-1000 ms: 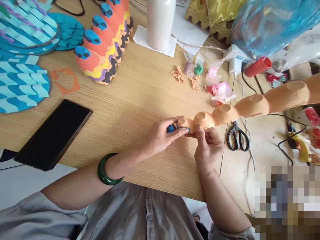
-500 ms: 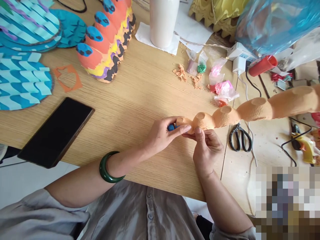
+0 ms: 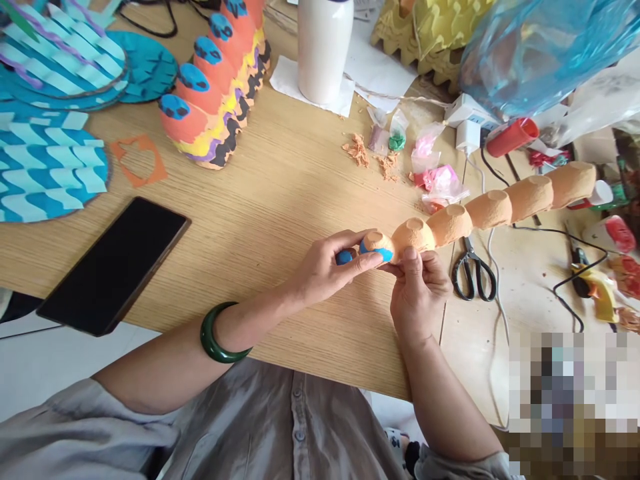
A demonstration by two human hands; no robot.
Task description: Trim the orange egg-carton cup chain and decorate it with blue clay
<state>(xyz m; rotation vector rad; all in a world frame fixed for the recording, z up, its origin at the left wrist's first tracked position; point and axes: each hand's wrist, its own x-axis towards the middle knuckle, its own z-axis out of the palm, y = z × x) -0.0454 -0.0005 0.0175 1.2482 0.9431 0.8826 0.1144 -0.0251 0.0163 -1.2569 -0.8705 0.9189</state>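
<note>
A long peach-coloured egg-carton strip (image 3: 453,223), a row of cup-shaped bumps, slants up to the right above the table. My left hand (image 3: 325,270) is closed around its near end, the thumb pressing on a patch of blue clay (image 3: 384,254) that wraps the lower part of the first bump. A small blue clay lump (image 3: 344,257) shows between the fingers of that same hand. Closer to the second bump, my right hand (image 3: 420,287) grips the strip's lower edge between thumb and fingers. Black-handled scissors (image 3: 474,272) lie just beyond the right hand, under the strip.
A painted orange egg-carton piece (image 3: 215,87) with blue tops lies at the back left, near blue paper discs (image 3: 50,167). A phone (image 3: 115,267) rests at the left edge. Behind stand a white bottle (image 3: 325,53), clay bags (image 3: 440,180) and a power strip (image 3: 467,110).
The strip's far end has swung downward and away, so its whole length now shows. More blue clay is visible on the first bump. Both hands keep their hold, shifted slightly right.
</note>
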